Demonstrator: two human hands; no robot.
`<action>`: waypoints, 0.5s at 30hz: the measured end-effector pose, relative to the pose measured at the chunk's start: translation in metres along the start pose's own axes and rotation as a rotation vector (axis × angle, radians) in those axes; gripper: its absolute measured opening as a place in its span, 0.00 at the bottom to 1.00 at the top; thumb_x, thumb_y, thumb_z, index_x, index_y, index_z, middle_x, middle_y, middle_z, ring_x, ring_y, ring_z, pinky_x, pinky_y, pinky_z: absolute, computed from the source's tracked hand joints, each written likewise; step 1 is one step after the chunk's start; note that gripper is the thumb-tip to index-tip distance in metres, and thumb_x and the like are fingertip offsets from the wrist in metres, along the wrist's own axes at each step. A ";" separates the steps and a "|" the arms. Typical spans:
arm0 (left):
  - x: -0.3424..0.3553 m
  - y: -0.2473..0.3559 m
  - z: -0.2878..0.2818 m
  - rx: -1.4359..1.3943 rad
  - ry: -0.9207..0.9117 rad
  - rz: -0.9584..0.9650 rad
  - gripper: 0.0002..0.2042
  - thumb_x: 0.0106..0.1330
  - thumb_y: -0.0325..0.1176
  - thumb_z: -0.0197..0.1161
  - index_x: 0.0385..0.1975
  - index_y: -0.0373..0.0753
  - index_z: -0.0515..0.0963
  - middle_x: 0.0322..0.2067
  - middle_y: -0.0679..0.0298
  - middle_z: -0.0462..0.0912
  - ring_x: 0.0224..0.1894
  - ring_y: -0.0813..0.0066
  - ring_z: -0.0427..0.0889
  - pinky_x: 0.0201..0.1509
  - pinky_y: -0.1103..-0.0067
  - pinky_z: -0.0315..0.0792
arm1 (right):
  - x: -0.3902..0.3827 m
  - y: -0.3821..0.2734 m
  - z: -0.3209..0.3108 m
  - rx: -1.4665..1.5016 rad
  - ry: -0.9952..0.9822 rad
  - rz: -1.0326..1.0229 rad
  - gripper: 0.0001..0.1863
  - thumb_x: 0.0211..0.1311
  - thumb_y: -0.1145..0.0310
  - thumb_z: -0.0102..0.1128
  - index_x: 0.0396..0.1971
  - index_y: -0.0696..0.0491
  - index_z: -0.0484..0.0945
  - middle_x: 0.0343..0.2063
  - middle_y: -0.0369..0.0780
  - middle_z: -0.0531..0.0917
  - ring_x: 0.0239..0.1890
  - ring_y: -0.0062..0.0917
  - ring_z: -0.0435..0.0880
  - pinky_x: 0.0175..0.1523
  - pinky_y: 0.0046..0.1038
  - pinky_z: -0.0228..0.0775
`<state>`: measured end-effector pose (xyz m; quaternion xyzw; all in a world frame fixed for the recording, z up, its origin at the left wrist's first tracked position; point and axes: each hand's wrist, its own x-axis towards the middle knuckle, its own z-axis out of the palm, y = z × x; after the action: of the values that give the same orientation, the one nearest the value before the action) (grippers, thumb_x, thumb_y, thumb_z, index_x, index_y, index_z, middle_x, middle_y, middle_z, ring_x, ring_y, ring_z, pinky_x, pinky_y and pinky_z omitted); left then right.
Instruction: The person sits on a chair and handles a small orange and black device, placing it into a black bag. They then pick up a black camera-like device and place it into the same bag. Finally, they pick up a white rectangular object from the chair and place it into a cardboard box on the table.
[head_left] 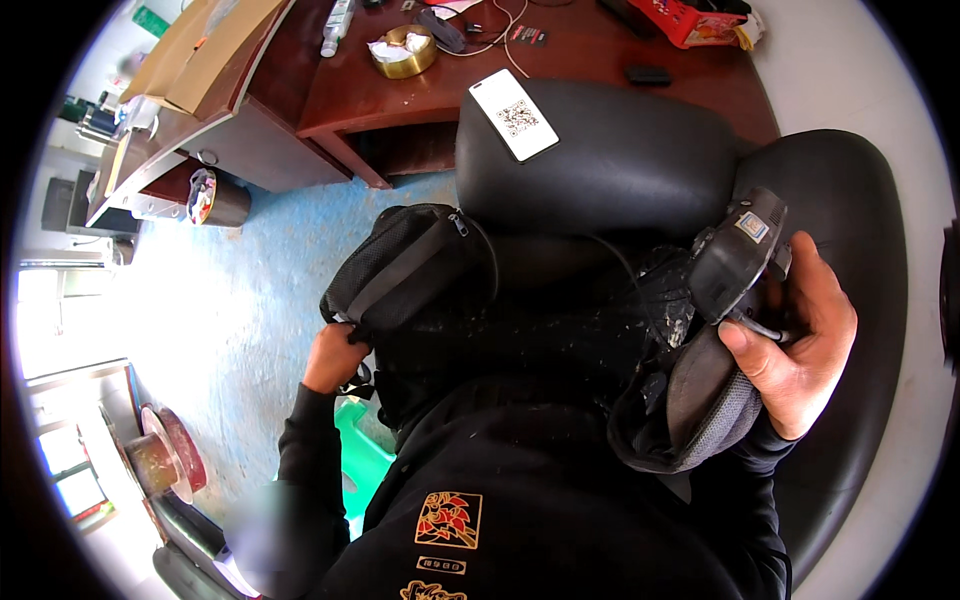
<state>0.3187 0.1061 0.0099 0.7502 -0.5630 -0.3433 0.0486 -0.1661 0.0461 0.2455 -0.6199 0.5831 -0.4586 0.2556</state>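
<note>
Between the left hand (335, 358) and the waste bin (218, 200), a hand could pass over the blue floor (260, 270). Straight ahead of the left hand, the black bag (400, 265) bars the way; the green stool (365, 460) stands near the left sleeve (310, 450). Over the lap, a gap runs between the bag and the black device (735, 255) in the right hand (800, 350), crossed by a thin dark cord (627, 265). Right of the phone (515, 115), a hand could cross the armrest (630, 150) toward the worktop (590, 60), where a brass-coloured bowl (408, 66) blocks the left and a red basket (690, 25) the right.
</note>
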 end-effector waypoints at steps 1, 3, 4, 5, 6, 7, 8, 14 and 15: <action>-0.004 0.004 -0.006 -0.009 0.004 0.012 0.13 0.54 0.33 0.68 0.34 0.29 0.84 0.26 0.44 0.84 0.29 0.51 0.86 0.36 0.64 0.77 | 0.000 0.000 -0.004 -0.025 -0.032 0.027 0.42 0.34 0.59 0.85 0.47 0.71 0.76 0.31 0.36 0.78 0.33 0.18 0.71 0.40 0.20 0.61; -0.006 0.012 -0.019 -0.043 -0.022 0.050 0.11 0.55 0.32 0.67 0.31 0.28 0.83 0.22 0.50 0.81 0.26 0.62 0.81 0.33 0.67 0.74 | -0.003 -0.005 -0.017 -0.099 -0.096 0.112 0.51 0.37 0.58 0.87 0.58 0.73 0.71 0.42 0.42 0.80 0.46 0.25 0.78 0.55 0.27 0.66; -0.009 0.011 -0.025 -0.059 -0.025 0.055 0.10 0.55 0.31 0.66 0.30 0.28 0.82 0.21 0.53 0.80 0.24 0.67 0.79 0.31 0.69 0.72 | -0.006 -0.003 -0.020 -0.089 -0.089 0.113 0.54 0.38 0.57 0.88 0.62 0.73 0.70 0.45 0.44 0.81 0.50 0.28 0.80 0.60 0.30 0.67; -0.009 0.013 -0.032 -0.133 -0.057 0.090 0.09 0.55 0.30 0.66 0.28 0.28 0.81 0.19 0.57 0.78 0.24 0.75 0.76 0.29 0.72 0.69 | -0.010 -0.001 -0.022 -0.087 -0.077 0.118 0.57 0.39 0.57 0.89 0.66 0.74 0.68 0.49 0.46 0.82 0.54 0.30 0.82 0.65 0.32 0.69; -0.011 0.016 -0.040 -0.218 -0.116 0.009 0.08 0.55 0.29 0.66 0.30 0.30 0.81 0.20 0.64 0.78 0.26 0.80 0.75 0.30 0.74 0.69 | -0.016 0.009 -0.019 -0.046 -0.008 0.070 0.57 0.39 0.56 0.89 0.66 0.74 0.68 0.49 0.46 0.82 0.54 0.30 0.82 0.65 0.32 0.69; -0.018 0.011 -0.047 -0.276 -0.102 -0.022 0.08 0.57 0.29 0.65 0.31 0.30 0.81 0.20 0.65 0.78 0.25 0.81 0.74 0.29 0.75 0.68 | -0.018 0.014 -0.015 0.009 0.052 0.022 0.58 0.39 0.56 0.89 0.66 0.74 0.68 0.49 0.46 0.82 0.53 0.30 0.82 0.64 0.31 0.69; -0.024 0.007 -0.054 -0.335 -0.088 -0.052 0.08 0.58 0.29 0.65 0.33 0.29 0.81 0.19 0.67 0.77 0.24 0.82 0.73 0.28 0.76 0.66 | -0.016 0.016 -0.015 -0.039 0.022 0.016 0.58 0.39 0.56 0.88 0.66 0.74 0.68 0.49 0.46 0.82 0.53 0.30 0.83 0.64 0.31 0.70; -0.036 0.000 -0.087 -0.207 -0.137 0.153 0.07 0.60 0.23 0.64 0.36 0.29 0.79 0.39 0.59 0.77 0.39 0.68 0.80 0.41 0.75 0.72 | -0.001 -0.013 -0.015 -0.085 -0.047 0.073 0.51 0.38 0.61 0.86 0.61 0.72 0.70 0.43 0.44 0.83 0.45 0.27 0.80 0.55 0.29 0.70; -0.037 0.003 -0.090 -0.139 -0.124 0.178 0.07 0.60 0.22 0.63 0.36 0.29 0.79 0.41 0.57 0.77 0.40 0.64 0.81 0.43 0.74 0.73 | 0.004 -0.018 -0.009 -0.134 -0.005 0.028 0.43 0.37 0.64 0.84 0.55 0.71 0.75 0.36 0.41 0.83 0.37 0.23 0.77 0.47 0.26 0.70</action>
<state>0.3623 0.1092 0.0965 0.6696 -0.6039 -0.4216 0.0958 -0.1660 0.0478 0.2656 -0.6285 0.6204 -0.4136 0.2213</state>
